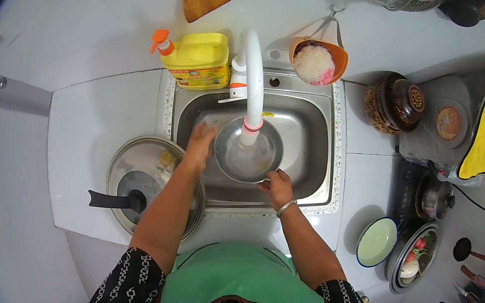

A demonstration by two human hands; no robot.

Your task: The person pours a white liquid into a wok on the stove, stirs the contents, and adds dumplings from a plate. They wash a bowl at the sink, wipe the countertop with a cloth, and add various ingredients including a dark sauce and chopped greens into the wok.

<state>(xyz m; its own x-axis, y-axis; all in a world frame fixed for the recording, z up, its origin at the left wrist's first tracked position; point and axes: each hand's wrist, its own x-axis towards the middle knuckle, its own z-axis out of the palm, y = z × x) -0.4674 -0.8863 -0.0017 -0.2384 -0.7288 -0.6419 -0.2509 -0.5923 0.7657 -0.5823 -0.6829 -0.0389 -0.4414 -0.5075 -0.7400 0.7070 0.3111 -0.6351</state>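
A round metal bowl point(228, 163) is in the stainless steel sink point(310, 163), right under the spout of the white faucet point(255, 89). My right hand point(277, 188) is closed on the bowl's near right rim. My left hand point(200, 143) is just off the bowl's left side, fingers stretched out and a little blurred, with nothing visible in it. The faucet's pink-ringed tip hangs over the bowl and hides part of its inside. Whether water runs is hard to make out.
Left of the sink lies a glass lid point(123, 163) with a black handle. A yellow jug point(200, 61) with an orange pump stands behind. An orange holder point(337, 56) hangs on the wall. To the right are a green enamel bowl point(377, 241) and a metal basin point(397, 269) with vegetables.
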